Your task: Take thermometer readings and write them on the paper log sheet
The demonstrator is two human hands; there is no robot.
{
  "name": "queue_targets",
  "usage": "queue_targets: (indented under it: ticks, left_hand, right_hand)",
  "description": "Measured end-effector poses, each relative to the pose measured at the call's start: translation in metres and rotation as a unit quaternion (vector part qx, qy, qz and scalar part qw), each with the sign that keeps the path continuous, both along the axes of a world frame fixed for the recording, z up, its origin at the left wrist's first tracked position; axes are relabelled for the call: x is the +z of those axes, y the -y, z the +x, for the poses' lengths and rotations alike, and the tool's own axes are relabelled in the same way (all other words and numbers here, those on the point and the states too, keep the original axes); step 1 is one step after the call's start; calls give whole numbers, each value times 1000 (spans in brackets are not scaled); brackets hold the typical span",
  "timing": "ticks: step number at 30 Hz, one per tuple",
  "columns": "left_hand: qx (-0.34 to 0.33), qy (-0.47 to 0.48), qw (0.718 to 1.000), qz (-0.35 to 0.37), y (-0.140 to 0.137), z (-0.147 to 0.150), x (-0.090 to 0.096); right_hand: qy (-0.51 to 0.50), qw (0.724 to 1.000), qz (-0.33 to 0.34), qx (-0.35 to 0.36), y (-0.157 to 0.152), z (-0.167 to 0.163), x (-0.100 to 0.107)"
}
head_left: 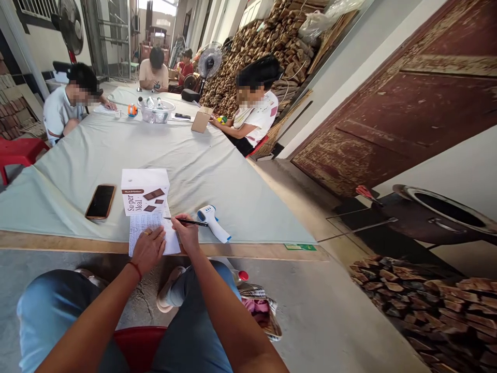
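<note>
My right hand [186, 234] grips a black pen [192, 222], its tip close to the paper. Under both hands lies a sheet of paper [172, 242] with handwriting on its left part, at the table's front edge. My left hand [149, 248] rests flat on that sheet, fingers stretched out, a ring on one finger. Just beyond the paper stands a white box [145, 178] printed "Super Meal". A phone [100, 201] with a dark screen lies to its left. Right of the pen lies a white and blue infrared thermometer [214, 223].
A pale cloth covers the long table [97, 150]. Farther back are a clear plastic basin [156, 114] with items in it, a cardboard box [201, 119] and an orange roll [132, 110]. Several people sit around the table. A bag [262, 311] stands on the floor by my right leg.
</note>
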State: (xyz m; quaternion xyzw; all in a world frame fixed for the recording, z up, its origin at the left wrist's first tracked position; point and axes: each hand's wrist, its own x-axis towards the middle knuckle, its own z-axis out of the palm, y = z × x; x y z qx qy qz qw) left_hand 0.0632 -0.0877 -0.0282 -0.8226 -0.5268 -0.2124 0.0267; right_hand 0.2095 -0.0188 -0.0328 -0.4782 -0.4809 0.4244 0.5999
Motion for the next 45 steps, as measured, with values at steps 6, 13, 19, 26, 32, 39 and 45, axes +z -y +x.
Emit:
queue_targets:
  ticks: [6, 13, 19, 26, 32, 39, 45]
  left_hand:
    - [7, -32, 999, 0, 2, 3, 2]
    - [7, -3, 1000, -4, 3, 4, 1]
    - [16, 6, 1000, -12, 4, 5, 0]
    - [17, 1, 1000, 2, 5, 7, -1]
    - [18, 9, 1000, -6, 5, 8, 0]
    - [11, 19, 1000, -12, 5, 7, -1]
    - [14, 11, 1000, -6, 6, 8, 1]
  right_hand:
    - [69, 996, -22, 44, 0, -2, 1]
    - [133, 991, 8, -3, 4, -2, -5]
    - [165, 986, 28, 7, 4, -1, -3]
    - [196, 980, 34, 6, 2, -1, -9]
    - [216, 976, 33, 9, 1, -1, -10]
    - [236, 971, 35, 10, 1, -1, -12]
    - [250, 968, 35, 7, 0, 0, -14]
